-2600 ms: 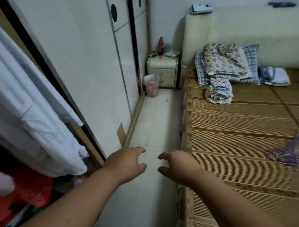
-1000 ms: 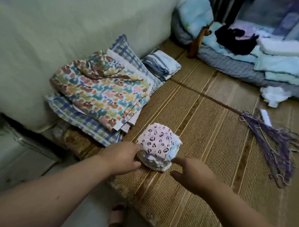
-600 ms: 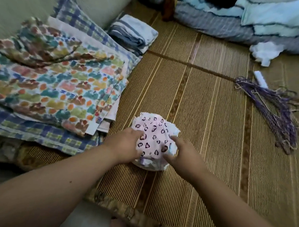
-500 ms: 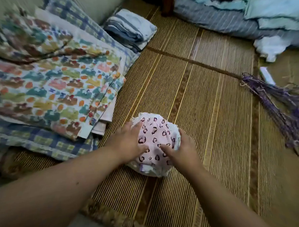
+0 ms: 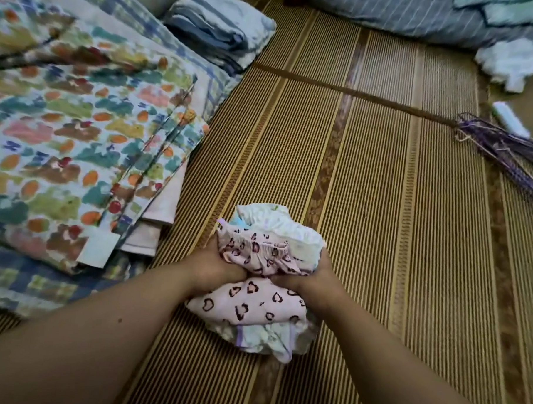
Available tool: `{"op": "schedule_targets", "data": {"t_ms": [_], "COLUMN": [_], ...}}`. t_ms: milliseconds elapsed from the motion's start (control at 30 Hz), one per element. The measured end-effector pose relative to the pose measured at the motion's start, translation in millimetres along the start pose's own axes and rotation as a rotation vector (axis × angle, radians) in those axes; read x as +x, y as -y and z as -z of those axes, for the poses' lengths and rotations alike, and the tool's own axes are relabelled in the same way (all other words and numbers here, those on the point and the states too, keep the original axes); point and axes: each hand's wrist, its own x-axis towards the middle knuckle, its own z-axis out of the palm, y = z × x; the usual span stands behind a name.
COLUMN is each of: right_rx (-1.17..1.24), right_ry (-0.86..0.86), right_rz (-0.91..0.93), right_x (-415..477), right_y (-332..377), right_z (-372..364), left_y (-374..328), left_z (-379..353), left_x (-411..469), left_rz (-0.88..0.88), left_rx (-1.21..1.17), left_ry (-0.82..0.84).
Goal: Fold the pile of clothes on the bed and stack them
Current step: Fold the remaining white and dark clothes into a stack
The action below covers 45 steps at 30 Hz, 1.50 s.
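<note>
A small crumpled pile of clothes [image 5: 254, 305] lies on the bamboo bed mat [image 5: 379, 237]. On top is a pink garment with dark heart prints [image 5: 248, 305], with pale white and light-green pieces bunched under and behind it. My left hand [image 5: 216, 267] grips the pink garment's gathered edge on the left. On the right side my right hand [image 5: 311, 277] grips the same edge. Both sets of fingers are curled into the cloth, partly hidden by it.
A folded colourful patterned blanket [image 5: 78, 138] on a plaid pillow lies to the left. A folded blue striped towel [image 5: 218, 25] sits behind it. Purple hangers [image 5: 505, 154], a white tube [image 5: 510, 119], a white cloth [image 5: 509, 62] and striped bedding [image 5: 404, 15] lie at the right and back.
I walked up to the bed and reached the pile. Both hands went from resting on top of the pink garment to gripping its edge and pulling it up.
</note>
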Motion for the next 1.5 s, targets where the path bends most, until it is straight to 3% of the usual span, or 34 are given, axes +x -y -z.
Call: {"op": "schedule_targets", "data": {"t_ms": [333,600,867,1200,1500], "right_rx": [0.164,0.313,0.334,0.305,0.439], "right_ry": [0.111,0.191,0.203,0.157,-0.115], "right_rz": [0.052,-0.044,0.04,0.205,0.304], "right_x": [5,7,-22,-193,-416], "right_y": [-6,-7,21,137,166], "right_z": [3,7,28,115,226], "left_y": [2,-11,-41,-175,-312], "left_z": [-20,-20,-15,3,-55], "left_x": [5,-1,-25,-182,-354], "left_rz": [-0.079,-0.109,-0.2,-0.354,-0.528], "left_rx": [-0.227,-0.436,-0.519,-0.47,-0.349], "left_ry": [-0.014,0.035,0.039,0.081,0.436]}}
